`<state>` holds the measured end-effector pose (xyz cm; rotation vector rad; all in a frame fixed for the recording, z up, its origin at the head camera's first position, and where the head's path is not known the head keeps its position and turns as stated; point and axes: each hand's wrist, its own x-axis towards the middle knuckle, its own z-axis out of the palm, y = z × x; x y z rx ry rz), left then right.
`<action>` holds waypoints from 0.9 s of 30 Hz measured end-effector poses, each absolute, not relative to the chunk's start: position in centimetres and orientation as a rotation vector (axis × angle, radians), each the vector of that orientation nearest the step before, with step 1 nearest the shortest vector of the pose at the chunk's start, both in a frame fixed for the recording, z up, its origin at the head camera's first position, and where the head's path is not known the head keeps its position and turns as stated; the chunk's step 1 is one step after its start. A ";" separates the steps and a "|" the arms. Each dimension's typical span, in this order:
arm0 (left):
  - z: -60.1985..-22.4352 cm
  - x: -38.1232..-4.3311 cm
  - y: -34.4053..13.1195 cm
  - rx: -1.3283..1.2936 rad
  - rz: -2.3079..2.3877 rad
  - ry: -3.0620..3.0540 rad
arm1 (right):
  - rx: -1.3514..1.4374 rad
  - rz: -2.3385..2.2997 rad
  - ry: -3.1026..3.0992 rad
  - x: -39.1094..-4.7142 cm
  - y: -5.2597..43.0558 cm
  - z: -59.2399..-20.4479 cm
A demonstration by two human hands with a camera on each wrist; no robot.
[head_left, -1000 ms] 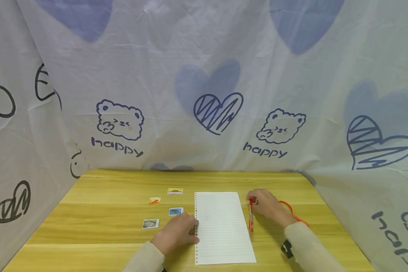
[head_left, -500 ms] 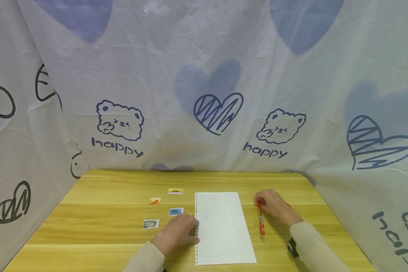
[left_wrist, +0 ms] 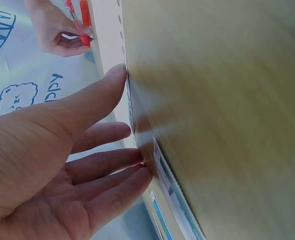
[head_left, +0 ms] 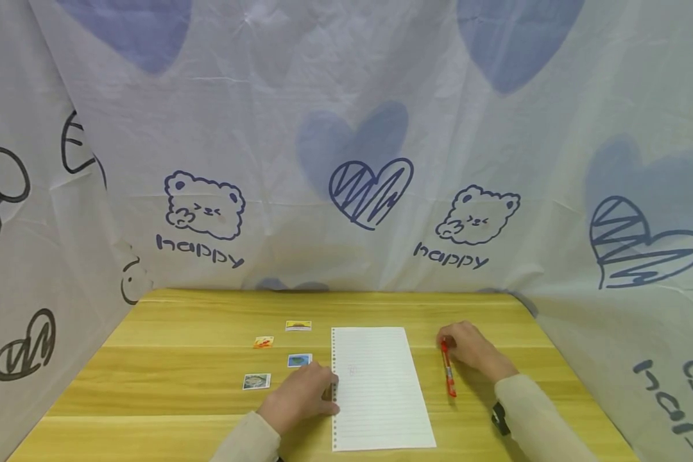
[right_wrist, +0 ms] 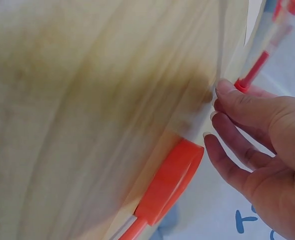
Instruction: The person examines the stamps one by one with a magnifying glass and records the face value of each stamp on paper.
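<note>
At 3 o'clock from the lined sheet (head_left: 381, 388), the right hand (head_left: 471, 348) pinches the red pen (head_left: 448, 370) by its far end; at 9 o'clock, the left hand (head_left: 300, 396), fingers parted, touches the sheet's punched edge. A light pinch should suit the pen, with gentle left-hand pressure stopping the sheet sliding.

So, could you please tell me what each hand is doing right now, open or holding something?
Left hand: open, at the edge of the paper.
Right hand: closed, pinching the red pen by one end.
</note>
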<state>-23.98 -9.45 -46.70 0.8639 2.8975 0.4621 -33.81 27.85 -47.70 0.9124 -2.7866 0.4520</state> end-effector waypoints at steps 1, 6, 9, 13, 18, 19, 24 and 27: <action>-46.7 -24.0 -9.5 0.861 0.466 2.895 | 0.917 0.447 -2.786 -33.8 27.9 -47.6; -46.8 -24.0 -9.5 0.853 0.471 2.889 | 0.926 0.427 -2.806 -33.7 27.9 -47.4; -46.8 -24.0 -9.4 0.854 0.468 2.893 | 0.923 0.416 -2.816 -33.7 27.9 -47.3; -46.8 -24.0 -9.5 0.856 0.463 2.898 | 0.910 0.403 -2.822 -33.7 27.8 -47.4; -46.8 -23.9 -9.5 0.841 0.472 2.895 | 0.903 0.386 -2.826 -33.8 27.7 -47.5; -46.8 -23.9 -9.5 0.843 0.473 2.896 | 0.905 0.385 -2.826 -33.8 27.7 -47.5; -46.8 -23.9 -9.5 0.850 0.482 2.901 | 0.920 0.367 -2.826 -33.9 27.7 -47.4; -46.9 -23.9 -9.5 0.851 0.493 2.898 | 0.932 0.337 -2.816 -34.0 27.6 -47.5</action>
